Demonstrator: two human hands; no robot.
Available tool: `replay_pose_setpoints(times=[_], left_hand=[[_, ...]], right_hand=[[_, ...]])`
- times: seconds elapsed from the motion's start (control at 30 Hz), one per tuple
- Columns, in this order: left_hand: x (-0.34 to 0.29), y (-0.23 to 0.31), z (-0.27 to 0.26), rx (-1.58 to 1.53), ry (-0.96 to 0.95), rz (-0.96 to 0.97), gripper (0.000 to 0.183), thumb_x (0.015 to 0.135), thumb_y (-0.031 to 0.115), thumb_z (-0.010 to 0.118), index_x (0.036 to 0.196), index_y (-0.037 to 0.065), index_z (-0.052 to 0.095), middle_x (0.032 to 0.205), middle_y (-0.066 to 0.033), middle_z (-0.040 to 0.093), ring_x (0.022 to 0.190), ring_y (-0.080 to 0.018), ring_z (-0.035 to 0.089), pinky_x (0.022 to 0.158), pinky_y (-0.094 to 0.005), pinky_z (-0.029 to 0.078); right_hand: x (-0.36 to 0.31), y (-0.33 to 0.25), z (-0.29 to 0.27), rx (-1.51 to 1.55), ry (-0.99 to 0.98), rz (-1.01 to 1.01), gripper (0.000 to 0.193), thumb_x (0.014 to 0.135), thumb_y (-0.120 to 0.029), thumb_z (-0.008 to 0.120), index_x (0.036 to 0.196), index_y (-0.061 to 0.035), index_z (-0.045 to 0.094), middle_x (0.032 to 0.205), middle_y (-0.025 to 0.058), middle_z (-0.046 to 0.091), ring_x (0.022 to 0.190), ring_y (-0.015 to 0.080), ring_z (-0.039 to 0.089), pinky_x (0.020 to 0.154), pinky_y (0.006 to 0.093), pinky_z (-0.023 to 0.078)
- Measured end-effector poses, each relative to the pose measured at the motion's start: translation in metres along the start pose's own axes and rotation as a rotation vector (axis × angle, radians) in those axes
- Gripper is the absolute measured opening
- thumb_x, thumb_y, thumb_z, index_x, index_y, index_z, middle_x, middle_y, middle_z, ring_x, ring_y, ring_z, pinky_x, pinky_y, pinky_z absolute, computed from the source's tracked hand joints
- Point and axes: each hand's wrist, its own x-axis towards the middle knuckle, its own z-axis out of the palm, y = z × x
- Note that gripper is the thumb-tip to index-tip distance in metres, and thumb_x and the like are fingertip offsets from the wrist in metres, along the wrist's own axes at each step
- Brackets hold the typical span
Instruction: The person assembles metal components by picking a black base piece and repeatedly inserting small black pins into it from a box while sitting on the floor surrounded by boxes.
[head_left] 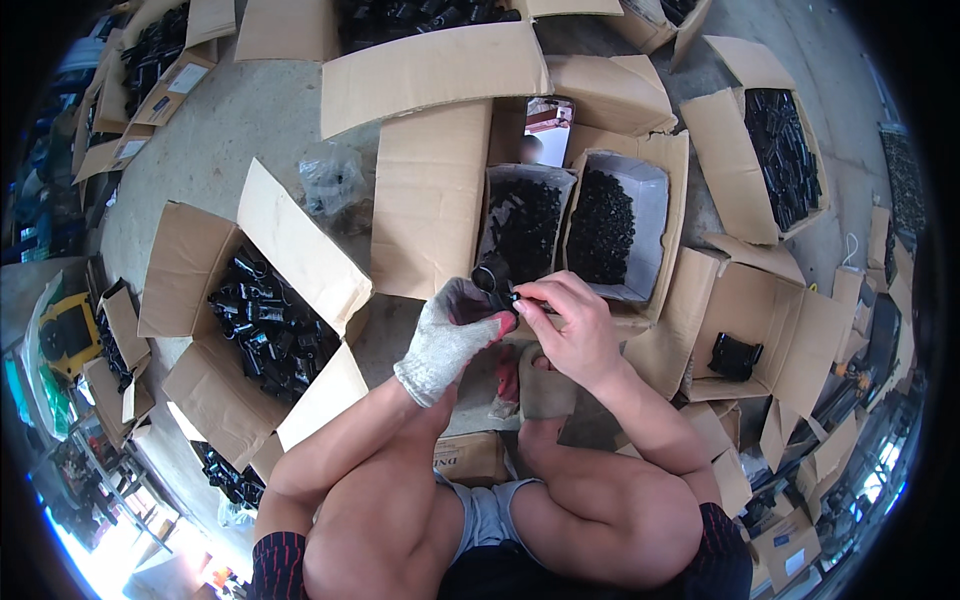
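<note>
In a grey work glove with red on it, my left hand [445, 330] is closed around a black ring-shaped part [490, 274]. My bare right hand [574, 328] meets it from the right, thumb and forefinger pinching a small black piece [515, 298] against the part. Just beyond my hands, two grey-lined trays sit side by side in a cardboard box [672, 225]. Small black pieces fill the left tray [566, 190], and tiny black pieces fill the right tray [652, 200]. A phone [548, 130] leans upright behind them, its screen lit.
An open box [190, 250] of shiny black parts stands at left. At right are a box [730, 170] of black rods and a box [770, 300] holding one black bundle. A clear plastic bag [330, 180] lies on the concrete floor. A red-and-grey glove [507, 380] lies near my foot.
</note>
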Motion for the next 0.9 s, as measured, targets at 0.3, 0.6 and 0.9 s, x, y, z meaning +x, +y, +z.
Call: replay_pose_setpoints(times=[0.3,0.6,0.9], left_hand=[[-0.003,0.009,0.003,0.153,0.047,-0.005,0.036,0.084,0.013,0.086,0.104,0.001,0.059,0.088,-0.0050,0.069,0.077,-0.0073,0.063,0.066,-0.0247,0.054],[0.001,0.000,0.002,0.102,0.104,0.034,0.032,0.084,0.014,0.087,0.095,0.005,0.059,0.082,-0.0008,0.066,0.073,-0.0040,0.059,0.062,-0.0218,0.049],[-0.003,0.011,0.003,0.284,0.091,0.053,0.030,0.084,0.012,0.086,0.098,0.004,0.060,0.085,-0.0022,0.069,0.077,-0.0046,0.060,0.066,-0.0244,0.051]], right_hand=[[-0.004,0.002,0.012,-0.007,0.075,0.026,0.013,0.090,-0.007,0.074,0.101,-0.0003,0.074,0.092,0.0124,0.070,0.082,0.0300,0.068,0.072,0.0389,0.055],[-0.004,0.001,0.014,-0.020,0.044,0.018,0.013,0.091,-0.008,0.075,0.101,-0.0001,0.073,0.092,0.0128,0.071,0.080,0.0292,0.069,0.070,0.0381,0.055],[-0.003,0.003,0.014,-0.002,0.054,0.046,0.012,0.091,-0.007,0.075,0.100,0.0004,0.074,0.090,0.0114,0.070,0.078,0.0235,0.070,0.069,0.0329,0.054]])
